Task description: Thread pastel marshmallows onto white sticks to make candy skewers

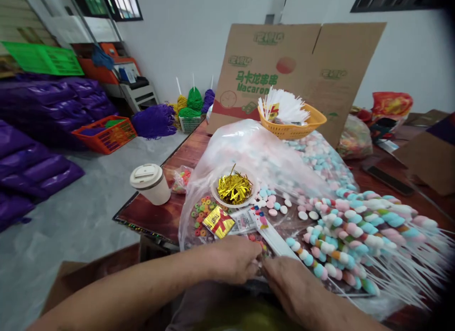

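My left hand (232, 260) and my right hand (289, 281) meet at the table's near edge, fingers curled together over something small that I cannot make out. Just beyond them lies a white flat stick packet (275, 241) and a gold-and-red sachet (218, 222) on a clear plastic bag (234, 146). Colourful ring candies (201, 212) lie by the sachet. A white bowl of gold twist ties (234, 188) sits behind. A pile of pastel candy skewers (359, 231) lies to the right.
A lidded paper cup (150, 183) stands on the wooden table (156, 215) at left. An orange basket of white sticks (291, 120) and an open cardboard box (295, 70) stand behind. A phone (389, 179) lies at right. Purple bags (39, 146) cover the floor.
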Available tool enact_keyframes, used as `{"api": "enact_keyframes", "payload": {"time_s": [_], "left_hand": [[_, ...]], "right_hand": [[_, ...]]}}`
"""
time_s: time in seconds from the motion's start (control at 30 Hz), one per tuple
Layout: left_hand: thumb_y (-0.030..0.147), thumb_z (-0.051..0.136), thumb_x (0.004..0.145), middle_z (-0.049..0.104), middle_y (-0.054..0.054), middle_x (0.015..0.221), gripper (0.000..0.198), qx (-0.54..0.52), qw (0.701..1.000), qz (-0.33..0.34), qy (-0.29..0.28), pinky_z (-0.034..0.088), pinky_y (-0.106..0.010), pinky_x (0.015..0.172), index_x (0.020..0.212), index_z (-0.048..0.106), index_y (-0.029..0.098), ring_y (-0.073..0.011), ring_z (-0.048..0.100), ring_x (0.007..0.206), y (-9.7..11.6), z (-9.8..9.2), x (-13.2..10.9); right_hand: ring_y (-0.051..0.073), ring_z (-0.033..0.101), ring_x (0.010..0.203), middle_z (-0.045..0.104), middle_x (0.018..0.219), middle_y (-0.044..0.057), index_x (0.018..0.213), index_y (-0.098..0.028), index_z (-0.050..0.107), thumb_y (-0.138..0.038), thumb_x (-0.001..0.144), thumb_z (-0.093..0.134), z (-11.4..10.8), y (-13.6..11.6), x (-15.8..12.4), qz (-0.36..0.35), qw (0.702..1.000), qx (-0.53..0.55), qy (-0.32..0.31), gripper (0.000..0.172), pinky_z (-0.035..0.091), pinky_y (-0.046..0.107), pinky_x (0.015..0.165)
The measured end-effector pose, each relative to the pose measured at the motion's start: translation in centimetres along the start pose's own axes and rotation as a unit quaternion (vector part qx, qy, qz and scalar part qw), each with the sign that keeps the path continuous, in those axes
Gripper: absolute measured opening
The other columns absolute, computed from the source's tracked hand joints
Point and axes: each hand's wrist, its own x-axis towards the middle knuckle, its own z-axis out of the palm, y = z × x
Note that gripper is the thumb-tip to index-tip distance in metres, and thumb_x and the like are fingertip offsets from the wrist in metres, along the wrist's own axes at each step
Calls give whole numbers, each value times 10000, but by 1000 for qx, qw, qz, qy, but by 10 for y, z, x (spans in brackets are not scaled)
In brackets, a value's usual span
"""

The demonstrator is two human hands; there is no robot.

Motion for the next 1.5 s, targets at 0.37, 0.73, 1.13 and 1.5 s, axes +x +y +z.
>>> {"api": "enact_keyframes", "payload": {"time_s": [0.37,0.73,1.13,1.5], "left_hand": [[413,529,753,509,12,522,303,-392,810,-202,385,355,-223,485,637,581,138,-103,471,482,-46,19,-46],[374,729,566,589,8,578,309,-622,631,-208,414,366,-200,445,698,622,116,-83,514,433,-42,10,-36],[210,554,639,516,36,521,74,-601,722,-133,316,386,-216,520,609,546,143,-95,483,511,3,27,-3],[373,535,767,480,16,616,273,-559,774,-119,272,358,-187,565,628,509,140,-74,429,577,12,53,-4]], "right_hand": [[176,551,854,581,798,71,736,-127,582,-195,876,393,-80,-1,175,-52,967,-245,42,245,420,266,699],[120,509,606,554,700,29,800,-162,541,-173,862,363,-95,-1,145,-11,968,-240,74,189,378,236,552],[99,457,563,481,644,-42,1256,-193,311,-208,874,354,-14,-25,43,-21,959,237,155,385,384,214,554],[151,496,581,580,680,27,1389,-151,193,-168,811,366,-10,-15,18,31,983,63,171,603,387,251,577]]}}
